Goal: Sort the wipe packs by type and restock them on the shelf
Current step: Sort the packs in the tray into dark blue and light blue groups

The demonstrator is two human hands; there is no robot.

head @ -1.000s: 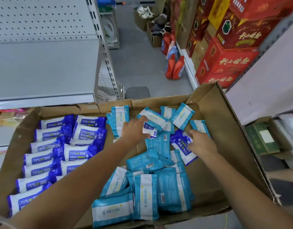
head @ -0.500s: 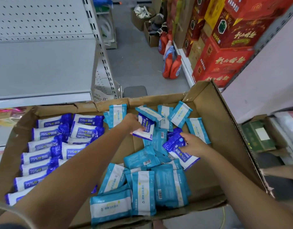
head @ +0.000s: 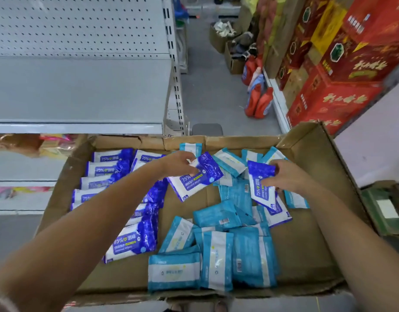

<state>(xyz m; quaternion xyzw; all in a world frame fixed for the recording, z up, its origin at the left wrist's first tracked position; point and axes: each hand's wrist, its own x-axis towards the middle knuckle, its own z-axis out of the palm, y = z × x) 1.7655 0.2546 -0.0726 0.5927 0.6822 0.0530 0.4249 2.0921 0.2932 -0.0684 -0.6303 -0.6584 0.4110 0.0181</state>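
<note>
Cardboard box [head: 317,158] fills the lower part of my view, and it carries all the wipes. Along its left edge I see dark packs [head: 106,171] laid in rows, overlapping one another. The near-right part holds pale packs [head: 216,260] in a loose heap that runs up to the far edge.

My left hand [head: 178,164] is over the far middle of the box, its grip clamped on one dark pack [head: 198,179] at the top end, so the pack hangs tilted above bare cardboard. My right hand [head: 286,176] is near the far-right corner, its grip clamped on a second dark pack [head: 260,183], which lies across the pale heap.

Beyond the box's left half stands a grey shelf [head: 77,91] with a pegboard [head: 77,25] back. Below it, a lower shelf holds blurred colourful goods [head: 20,145] that I cannot identify.

A grey floor [head: 212,86] runs away down the aisle. Orange bottles [head: 259,102] stand on it beside stacked red cartons [head: 333,102] at the right. A green box [head: 383,210] sits just off the box's right edge.
</note>
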